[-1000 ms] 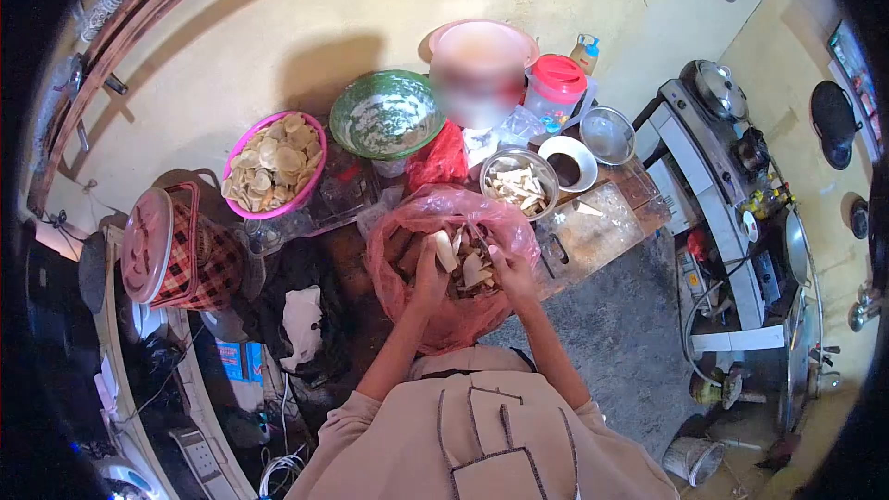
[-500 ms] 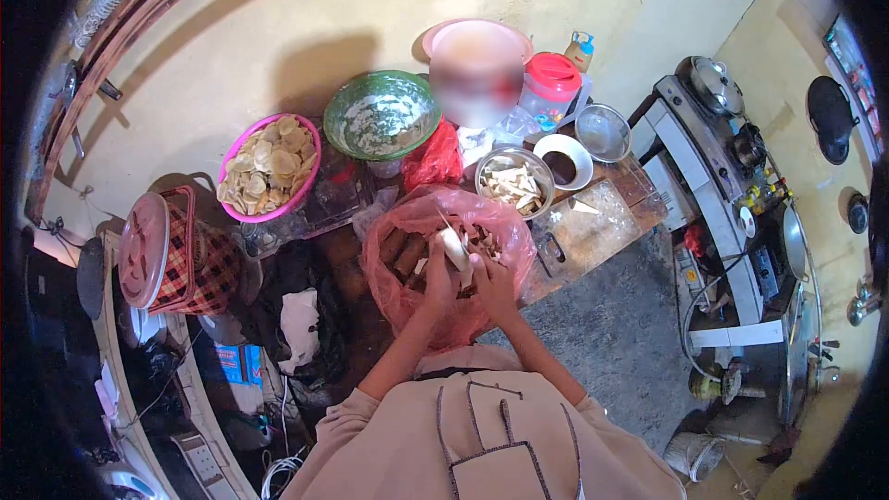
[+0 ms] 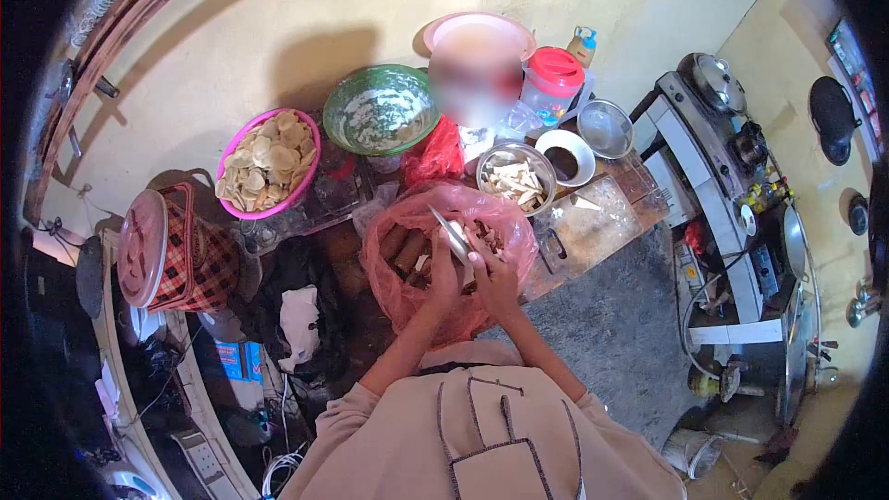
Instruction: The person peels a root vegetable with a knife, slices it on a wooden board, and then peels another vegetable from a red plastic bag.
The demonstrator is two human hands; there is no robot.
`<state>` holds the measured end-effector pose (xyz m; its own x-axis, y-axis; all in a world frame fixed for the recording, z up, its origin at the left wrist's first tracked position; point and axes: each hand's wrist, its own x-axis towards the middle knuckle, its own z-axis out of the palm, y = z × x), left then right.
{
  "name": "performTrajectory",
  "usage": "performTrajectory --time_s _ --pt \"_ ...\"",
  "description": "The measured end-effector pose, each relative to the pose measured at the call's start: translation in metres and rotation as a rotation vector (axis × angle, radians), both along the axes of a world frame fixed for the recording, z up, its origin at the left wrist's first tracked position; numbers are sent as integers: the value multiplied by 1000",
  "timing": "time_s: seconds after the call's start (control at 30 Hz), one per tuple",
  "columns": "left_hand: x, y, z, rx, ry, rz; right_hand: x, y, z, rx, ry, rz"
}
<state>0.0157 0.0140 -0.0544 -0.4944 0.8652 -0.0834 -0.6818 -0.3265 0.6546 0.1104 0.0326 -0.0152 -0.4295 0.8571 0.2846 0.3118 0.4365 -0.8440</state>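
Both of my hands are together over an open red plastic bag (image 3: 389,301) of brown-skinned roots that look like cassava (image 3: 406,255). My left hand (image 3: 444,276) is closed around a white peeled cassava piece (image 3: 457,230), partly covered by the blade and fingers. Against that piece, my right hand (image 3: 494,280) grips a knife (image 3: 447,228) whose blade points up and to the left. Brown peelings and pale bits lie in the bag around the fingers.
Behind the bag stands a metal bowl of white cut pieces (image 3: 501,205), beside a white bowl of dark liquid (image 3: 586,156). A cutting board (image 3: 607,227) lies to the right. A pink basket of pale slices (image 3: 316,159) and a green basin (image 3: 419,134) are at back left.
The knife has swung lower and to the left across the cassava piece, showing more of its blade. Both hands stay closed over the bag.
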Motion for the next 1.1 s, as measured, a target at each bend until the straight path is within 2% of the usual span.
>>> performTrajectory --time_s 0.1,0.17,0.3,0.4,0.47,0.57,0.6,0.67,0.8,0.97,1.0,1.1 --pt "1 -1 9 -13 3 -18 0 0 7 59 -59 0" --pt "1 1 -3 -8 -20 -2 0 -2 14 96 -89 -18" --pt "3 -1 15 43 14 15 0 -3 12 36 -96 -10" --pt "0 -3 5 -1 40 -11 -3 -4 12 52 -94 -34" --pt "1 -4 7 -43 97 9 -7 -8 20 52 -45 -56" --pt "1 -4 -1 -108 235 66 -6 -11 17 -54 -178 -87" --pt "1 -3 -5 -128 290 88 -9 -11 8 -20 -81 -111" --pt "1 -5 4 -107 241 55 -16 -10 -12 47 114 -157" --pt "-3 -5 -10 -151 221 86 -13 -5 -9 -556 193 -110" --pt "-4 -5 2 -82 -163 7 -11 -4 7 -1129 444 -77" --pt "-5 -4 7 -83 -234 -8 -9 -3 7 -1083 405 -36" --pt "-10 -5 -1 -98 -233 -27 -6 -3 7 -921 275 28"
